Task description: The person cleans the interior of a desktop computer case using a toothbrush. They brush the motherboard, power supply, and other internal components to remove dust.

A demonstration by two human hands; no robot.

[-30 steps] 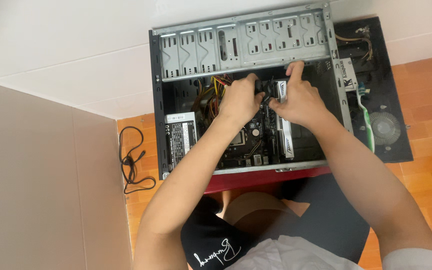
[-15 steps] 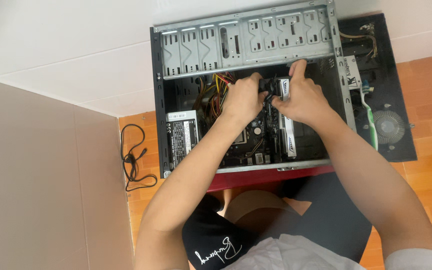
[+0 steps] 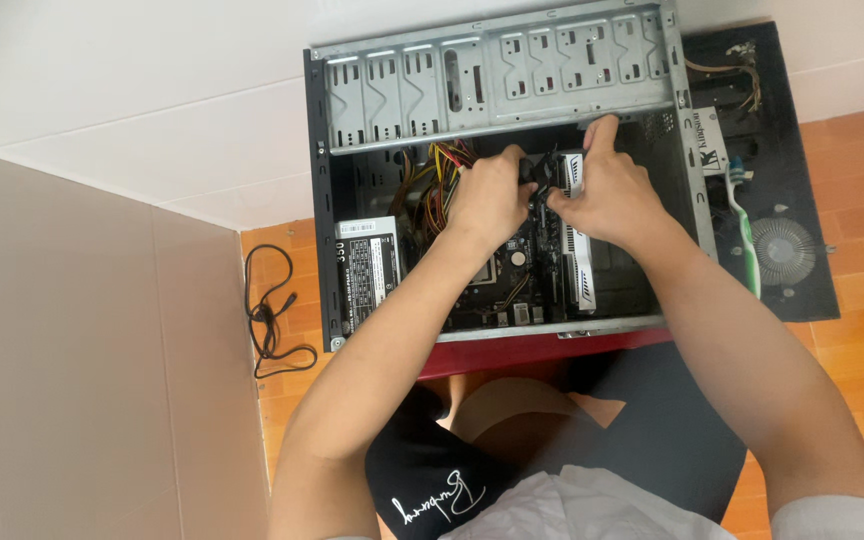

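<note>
Head cam: both hands (image 3: pixel 552 190) grip black connector (image 3: pixel 542 172), orientation unclear.

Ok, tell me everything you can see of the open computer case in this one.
The computer case lies on its side, panel off, interior facing up. It looks like bare grey sheet metal with black edges; a perforated drive-bay rack spans the far side. Inside sit a power supply with a label at the left, yellow and red cables, a dark motherboard and a white-edged card. The left hand and right hand reach in, meeting over a small black part. The removed side panel lies right of it.
</note>
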